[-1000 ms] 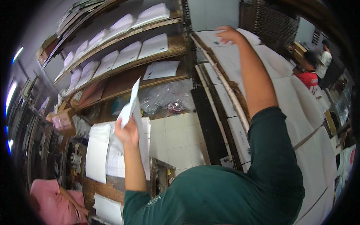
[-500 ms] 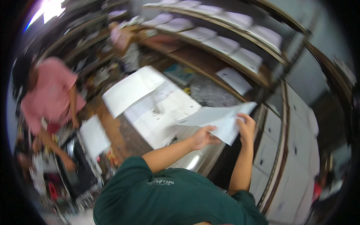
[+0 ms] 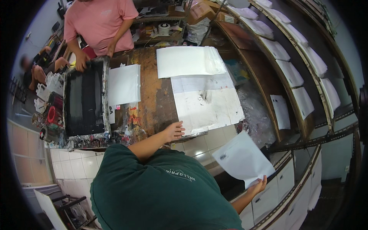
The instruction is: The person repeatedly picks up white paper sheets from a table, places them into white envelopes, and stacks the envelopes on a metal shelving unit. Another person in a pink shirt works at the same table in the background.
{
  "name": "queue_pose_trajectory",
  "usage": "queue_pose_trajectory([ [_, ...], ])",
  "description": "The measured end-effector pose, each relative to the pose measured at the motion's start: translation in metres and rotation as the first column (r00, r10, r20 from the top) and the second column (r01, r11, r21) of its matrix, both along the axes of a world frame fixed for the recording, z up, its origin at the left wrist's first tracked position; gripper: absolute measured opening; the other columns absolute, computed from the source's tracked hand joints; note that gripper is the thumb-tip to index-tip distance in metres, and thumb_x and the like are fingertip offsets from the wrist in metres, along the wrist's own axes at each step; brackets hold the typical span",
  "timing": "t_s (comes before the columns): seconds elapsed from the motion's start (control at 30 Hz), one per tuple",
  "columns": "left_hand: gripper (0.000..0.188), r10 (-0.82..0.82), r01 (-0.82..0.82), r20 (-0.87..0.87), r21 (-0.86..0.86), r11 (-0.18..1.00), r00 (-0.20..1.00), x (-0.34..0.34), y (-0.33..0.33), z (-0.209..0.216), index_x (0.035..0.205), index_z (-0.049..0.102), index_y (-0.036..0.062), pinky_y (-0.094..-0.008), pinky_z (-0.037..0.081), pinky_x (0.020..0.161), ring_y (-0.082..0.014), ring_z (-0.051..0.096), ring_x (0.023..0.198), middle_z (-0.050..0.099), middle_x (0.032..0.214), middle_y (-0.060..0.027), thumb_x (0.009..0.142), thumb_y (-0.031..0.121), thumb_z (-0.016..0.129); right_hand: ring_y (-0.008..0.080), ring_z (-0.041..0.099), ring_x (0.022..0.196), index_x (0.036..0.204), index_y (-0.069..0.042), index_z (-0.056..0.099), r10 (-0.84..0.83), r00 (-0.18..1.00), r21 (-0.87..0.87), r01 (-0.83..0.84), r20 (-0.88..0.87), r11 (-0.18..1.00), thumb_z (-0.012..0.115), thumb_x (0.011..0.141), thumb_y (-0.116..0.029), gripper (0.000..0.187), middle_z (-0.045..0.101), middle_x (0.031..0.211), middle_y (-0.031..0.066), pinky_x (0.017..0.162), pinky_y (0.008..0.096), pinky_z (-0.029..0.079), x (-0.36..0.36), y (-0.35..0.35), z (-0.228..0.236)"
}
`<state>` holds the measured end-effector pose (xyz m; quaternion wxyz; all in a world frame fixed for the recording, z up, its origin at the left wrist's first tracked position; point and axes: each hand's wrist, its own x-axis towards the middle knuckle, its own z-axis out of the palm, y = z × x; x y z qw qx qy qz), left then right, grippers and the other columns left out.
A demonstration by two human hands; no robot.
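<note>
My right hand (image 3: 257, 186) pinches the lower corner of a white sheet (image 3: 243, 158) with a small dark print near its left corner. The sheet hangs tilted over the gap between the table and the lower shelves. Nothing is in my left hand (image 3: 174, 131), whose fingers are apart beside the near edge of the table. Close to it lies a large white board (image 3: 191, 111) with dark smudges. Behind that rests a thick stack of white sheets (image 3: 180, 63).
Across the table a person in a pink shirt (image 3: 101, 23) touches a framed black printing screen (image 3: 86, 97). A smaller white stack (image 3: 124, 84) lies beside it. Shelves with printed white sheets (image 3: 280, 111) rise on the right. Clear crumpled plastic (image 3: 255, 119) lies by the table.
My view has swung left. My left hand has let go of the sheet and moved to the table edge; my right hand now holds it alone, lower and to the right.
</note>
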<state>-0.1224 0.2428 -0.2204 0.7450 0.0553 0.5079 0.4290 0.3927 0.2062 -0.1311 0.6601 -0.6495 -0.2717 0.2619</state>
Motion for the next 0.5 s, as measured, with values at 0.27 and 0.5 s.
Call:
queue_pose_trajectory([
  [0.27, 0.057, 0.123, -0.130, -0.095, -0.064, 0.989, 0.988, -0.026, -0.006, -0.034, 0.118, 0.038, 0.0076, -0.0349, 0.039, 0.087, -0.0229, 0.050, 0.107, 0.052, 0.119, -0.0112, 0.080, 0.048, 0.054, 0.0200, 0.051, 0.095, 0.114, 0.000, 0.055, 0.070, 0.984, -0.019, -0.067, 0.166, 0.998, 0.045, 0.066, 0.010, 0.050, 0.054, 0.109, 0.0115, 0.082, 0.0271, 0.040, 0.020, 0.042, 0.020],
  [0.5, 0.054, 0.268, -0.268, -0.019, -0.045, 0.962, 0.963, -0.028, -0.009, -0.030, 0.116, 0.039, 0.0087, -0.0351, 0.040, 0.086, -0.0231, 0.051, 0.105, 0.052, 0.116, -0.0111, 0.080, 0.046, 0.055, 0.0194, 0.050, 0.097, 0.112, 0.002, 0.056, 0.071, 0.982, -0.019, -0.069, 0.173, 0.997, 0.045, 0.067, 0.013, 0.047, 0.052, 0.111, 0.0116, 0.084, 0.0269, 0.039, 0.015, 0.065, -0.001],
])
